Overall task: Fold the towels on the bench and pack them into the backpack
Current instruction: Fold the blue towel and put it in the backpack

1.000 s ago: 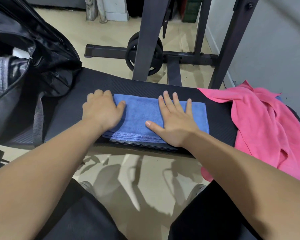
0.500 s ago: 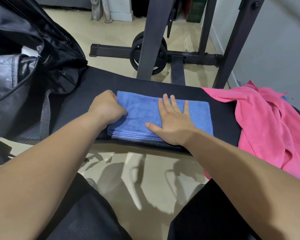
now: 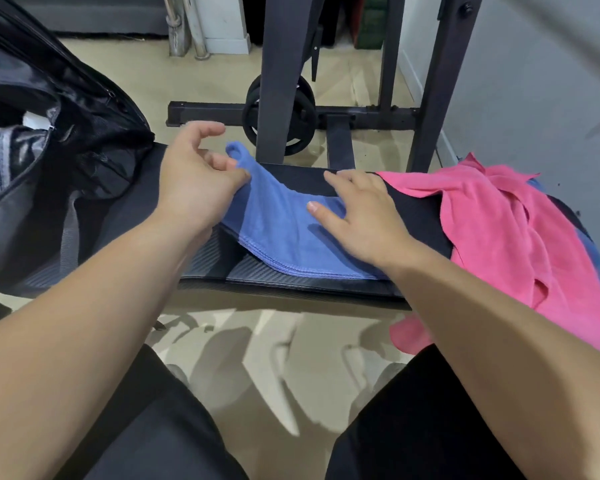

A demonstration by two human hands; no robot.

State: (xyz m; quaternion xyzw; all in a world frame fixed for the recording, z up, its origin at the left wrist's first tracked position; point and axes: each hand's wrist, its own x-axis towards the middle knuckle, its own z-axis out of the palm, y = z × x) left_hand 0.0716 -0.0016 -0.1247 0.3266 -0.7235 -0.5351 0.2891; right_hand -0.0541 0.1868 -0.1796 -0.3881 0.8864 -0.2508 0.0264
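A folded blue towel lies on the black bench. My left hand pinches its left end and holds that end up off the pad. On the towel's right part, my right hand lies with straight fingers. The open black backpack stands at the left end of the bench. A crumpled pink towel is heaped on the right end, with a bit of another blue cloth showing beneath it.
Behind the bench stands a dark metal rack with a weight plate on the tiled floor. A grey wall is close on the right. My knees are below the bench's front edge.
My left hand has gripped the blue towel's left end and lifted it up and toward the right. My right hand slid right along the towel.
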